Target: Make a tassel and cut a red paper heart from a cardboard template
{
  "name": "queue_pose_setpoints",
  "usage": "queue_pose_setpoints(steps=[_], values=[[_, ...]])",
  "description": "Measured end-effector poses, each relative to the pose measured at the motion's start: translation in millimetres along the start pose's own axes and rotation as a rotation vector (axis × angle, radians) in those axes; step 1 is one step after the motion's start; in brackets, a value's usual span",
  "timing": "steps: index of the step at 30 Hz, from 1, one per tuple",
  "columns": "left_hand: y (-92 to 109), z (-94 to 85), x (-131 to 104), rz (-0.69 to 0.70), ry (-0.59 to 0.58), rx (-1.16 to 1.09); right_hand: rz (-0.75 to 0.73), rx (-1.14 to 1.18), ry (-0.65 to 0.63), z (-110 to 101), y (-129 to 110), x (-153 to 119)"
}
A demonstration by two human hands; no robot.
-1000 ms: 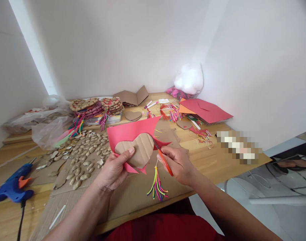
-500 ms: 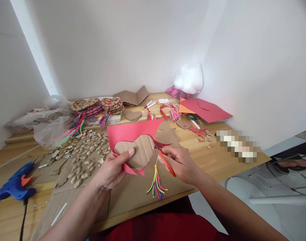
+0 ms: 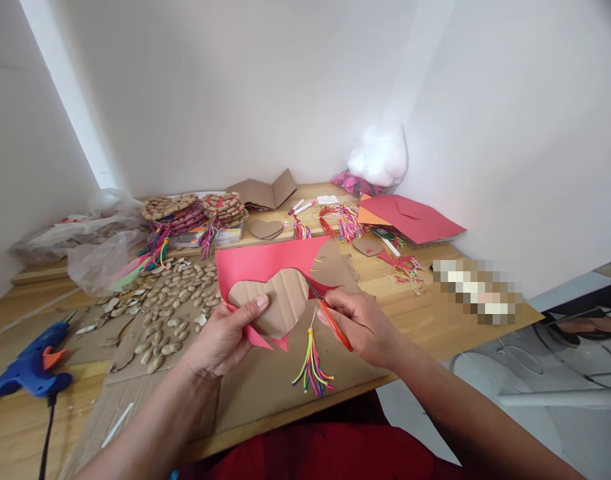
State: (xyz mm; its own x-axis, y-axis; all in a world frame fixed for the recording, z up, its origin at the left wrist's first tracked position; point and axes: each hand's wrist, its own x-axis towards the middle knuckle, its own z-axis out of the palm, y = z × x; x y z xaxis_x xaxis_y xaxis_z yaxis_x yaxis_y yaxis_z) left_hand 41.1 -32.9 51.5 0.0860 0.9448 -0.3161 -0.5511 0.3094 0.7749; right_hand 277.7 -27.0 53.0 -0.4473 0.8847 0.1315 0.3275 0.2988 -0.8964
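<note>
My left hand (image 3: pixel 229 339) is closed on a cardboard heart (image 3: pixel 280 310), thumb on top, with a sheet of red paper (image 3: pixel 260 260) behind it. The paper is cut along part of the heart's right side and lower edge. In my right hand (image 3: pixel 360 323) are red-handled scissors (image 3: pixel 335 325), their blades at the paper beside the heart's right edge. How far the blades stand apart is hard to see. A multicoloured string tassel (image 3: pixel 313 367) hangs or lies just below the heart; I cannot tell where its cord ends.
Peanut shells (image 3: pixel 180 300) spread over cardboard on the left, near a blue glue gun (image 3: pixel 33 363). Behind are peanut-shell pieces (image 3: pixel 195 210) with tassels, a small cardboard heart (image 3: pixel 266 229), string tassels (image 3: pixel 348 223) and red paper (image 3: pixel 420 220). A white bag (image 3: pixel 380 157) stands against the wall.
My right hand and the scissors have shifted slightly to the right, the blades drawn back a little from the heart's edge. My left hand holds the heart and paper nearly still.
</note>
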Motion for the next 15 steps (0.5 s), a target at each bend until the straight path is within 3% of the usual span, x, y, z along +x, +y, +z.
queue_pose_setpoints(steps=[8,15], values=[[0.7,-4.1,-3.2,-0.013,-0.060,0.039,0.096,0.119,-0.078,-3.1,-8.2,0.3],[2.8,-7.5,0.1,-0.025,-0.080,0.047,0.040,0.033,-0.087,-8.4,-8.4,2.1]])
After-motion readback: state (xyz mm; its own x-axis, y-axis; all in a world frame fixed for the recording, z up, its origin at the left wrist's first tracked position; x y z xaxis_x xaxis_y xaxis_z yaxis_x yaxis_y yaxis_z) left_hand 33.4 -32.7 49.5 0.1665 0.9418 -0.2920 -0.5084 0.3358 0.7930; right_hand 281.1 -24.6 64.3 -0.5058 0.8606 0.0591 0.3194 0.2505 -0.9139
